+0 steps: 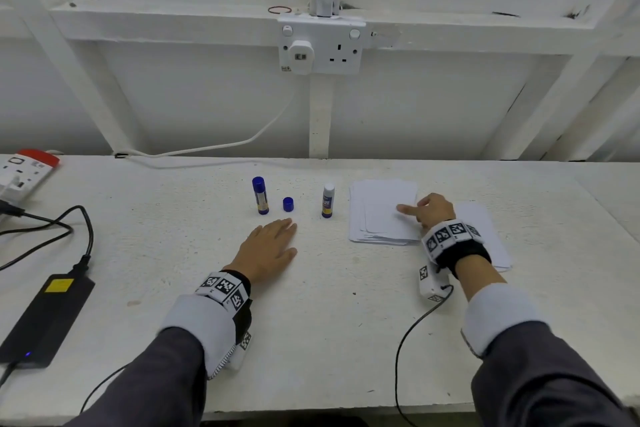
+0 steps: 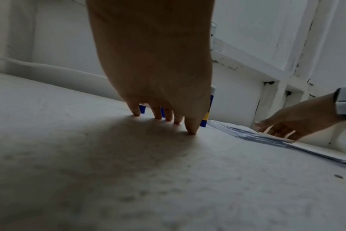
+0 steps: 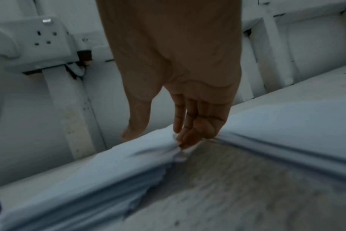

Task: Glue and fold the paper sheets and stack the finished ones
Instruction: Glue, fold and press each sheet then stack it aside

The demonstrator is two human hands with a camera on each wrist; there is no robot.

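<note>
A stack of white paper sheets [image 1: 377, 204] lies right of centre on the white table [image 1: 329, 322], and a second paper pile [image 1: 485, 225] sits further right, partly under my wrist. My right hand [image 1: 429, 210] rests on the first stack. In the right wrist view its fingertips [image 3: 185, 140] touch the stack's [image 3: 79, 176] near corner, with the thumb held apart over the top sheet. My left hand [image 1: 273, 243] lies flat and empty on the table. Just beyond it stand a capped blue glue stick [image 1: 260, 195], a loose blue cap [image 1: 288, 204] and an uncapped glue stick [image 1: 327, 200].
A black power brick [image 1: 45, 315] with cables lies at the left edge, and a power strip [image 1: 24, 173] at the far left. A wall socket [image 1: 320, 45] with a white cable is behind. The table's front edge runs close to my sleeves.
</note>
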